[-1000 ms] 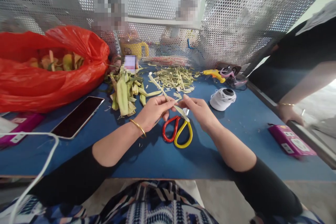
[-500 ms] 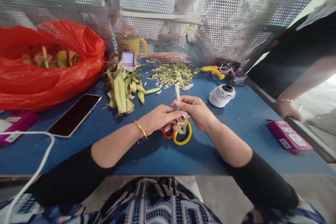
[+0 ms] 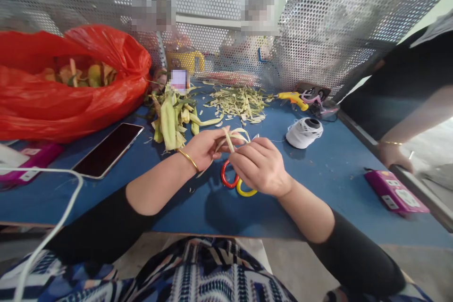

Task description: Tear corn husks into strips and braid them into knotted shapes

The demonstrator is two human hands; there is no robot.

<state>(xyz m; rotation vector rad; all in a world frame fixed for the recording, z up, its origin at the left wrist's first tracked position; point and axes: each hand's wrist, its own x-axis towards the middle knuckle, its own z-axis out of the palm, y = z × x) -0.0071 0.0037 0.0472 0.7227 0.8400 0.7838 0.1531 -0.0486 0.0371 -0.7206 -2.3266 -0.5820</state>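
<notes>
Pale corn husk strips run between my two hands, some of them curved into a loop above the fingers. My left hand is closed on the strips, palm partly turned up. Fingers bent, my right hand grips the strips' near end; its fingertips are partly hidden. Under the hands, scissors with one red and one yellow handle lie on the blue table. Beyond my left hand is a bundle of green-yellow husks.
Husk shreds are heaped near the perforated metal screen. A white thread spool, a yellow glue gun and a purple pack are on the right. Leftward are a phone and a red bag. Another person's hand rests at the table's right edge.
My right hand has turned over and moved slightly down, palm now facing the table. The husk strip that pointed upright is now bent into a loop. My left hand has shifted slightly up and opened out somewhat.
</notes>
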